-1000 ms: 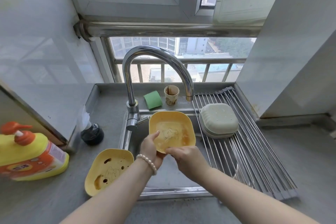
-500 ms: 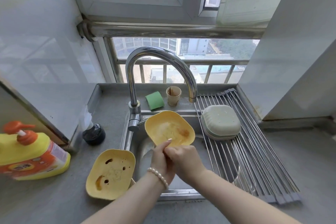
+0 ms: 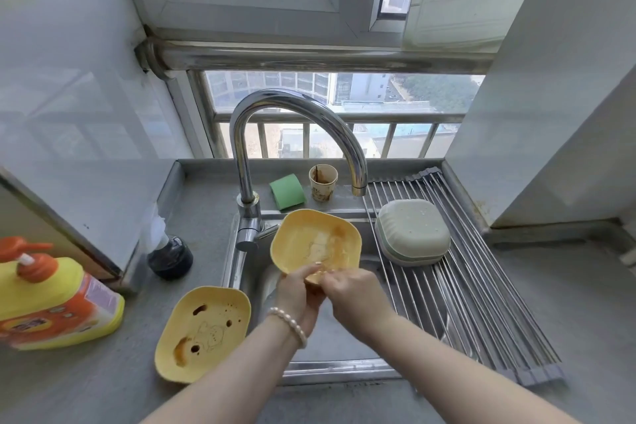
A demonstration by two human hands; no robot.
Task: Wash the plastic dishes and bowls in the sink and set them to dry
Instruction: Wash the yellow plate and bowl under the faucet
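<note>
While both hands, left [image 3: 298, 296] and right [image 3: 351, 296], grip its near rim, the stained yellow plastic bowl [image 3: 315, 244] tilts above the steel sink [image 3: 330, 337].

1. Faucet [image 3: 296, 134]: polished, mirror-bright metal
2. Sink [image 3: 330, 367] rim and rod rack [image 3: 488, 303] on the right: brushed steel, duller sheen
3. Held yellow dish [image 3: 315, 243] and near-left yellow dish [image 3: 203, 334]: smooth matt plastic, brown-stained
4. Green dish [image 3: 413, 231]: matt plastic
5. Counter [image 3: 86, 385]: grey, finely speckled, matt
6. Far cup [image 3: 322, 182]: printed paper
</note>
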